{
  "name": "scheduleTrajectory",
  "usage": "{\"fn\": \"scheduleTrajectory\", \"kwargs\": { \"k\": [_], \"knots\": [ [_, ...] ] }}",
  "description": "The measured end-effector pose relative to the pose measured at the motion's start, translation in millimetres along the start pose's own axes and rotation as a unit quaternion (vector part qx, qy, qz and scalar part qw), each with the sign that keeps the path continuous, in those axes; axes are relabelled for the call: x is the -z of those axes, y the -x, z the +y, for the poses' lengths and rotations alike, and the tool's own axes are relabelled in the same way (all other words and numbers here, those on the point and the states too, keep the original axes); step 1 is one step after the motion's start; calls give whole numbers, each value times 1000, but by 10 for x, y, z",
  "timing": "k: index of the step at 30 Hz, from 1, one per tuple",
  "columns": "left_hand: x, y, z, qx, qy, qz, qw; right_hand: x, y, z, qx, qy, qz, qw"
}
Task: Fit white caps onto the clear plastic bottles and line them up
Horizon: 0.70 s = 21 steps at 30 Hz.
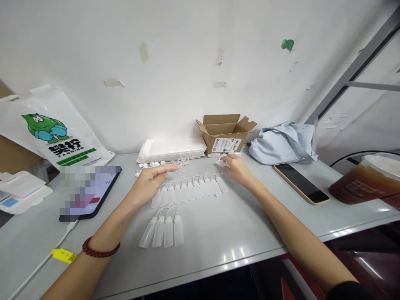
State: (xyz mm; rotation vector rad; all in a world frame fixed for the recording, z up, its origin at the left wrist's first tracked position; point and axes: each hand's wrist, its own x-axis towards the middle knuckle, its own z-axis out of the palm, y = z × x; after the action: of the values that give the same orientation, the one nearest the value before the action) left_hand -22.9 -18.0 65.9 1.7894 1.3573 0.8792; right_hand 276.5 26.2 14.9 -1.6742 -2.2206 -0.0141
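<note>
My left hand (148,181) hovers at the left end of a row of small translucent plastic bottles (187,190), fingers stretched out and nothing seen in them. Its fingertips are close to a loose pile of thin white tubes (181,162). Small white caps (154,164) lie just behind that hand. My right hand (237,168) has its fingers closed around a small translucent bottle (222,161), partly hidden by the fingers, in front of the cardboard box. Several more bottles (168,232) lie in a shorter front row. Thin tubes stick out of the tops of the bottles in both rows.
An open cardboard box (225,139) and a stack of white sheets (175,149) stand against the wall. To the right are a light blue cloth bag (283,143), a phone (300,183) and a drink cup (359,183). Leftward are a charging phone (96,198) and a white bag (75,141).
</note>
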Motion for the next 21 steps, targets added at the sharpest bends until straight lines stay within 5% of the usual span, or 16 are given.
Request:
{"fn": "scheduleTrajectory", "kwargs": {
  "k": [6, 13, 21],
  "knots": [
    [-48, 100, 66, -1, 104, -51, 993, 89, 78, -199, 96, -134, 109, 980],
    [-107, 158, 124, 0, 246, -107, 963, 82, 186, -489, 180, -175, 128, 959],
    [-142, 198, 155, 19, 266, -128, 955, 47, 254, -612, 226, -181, 136, 947]
  ]
}}
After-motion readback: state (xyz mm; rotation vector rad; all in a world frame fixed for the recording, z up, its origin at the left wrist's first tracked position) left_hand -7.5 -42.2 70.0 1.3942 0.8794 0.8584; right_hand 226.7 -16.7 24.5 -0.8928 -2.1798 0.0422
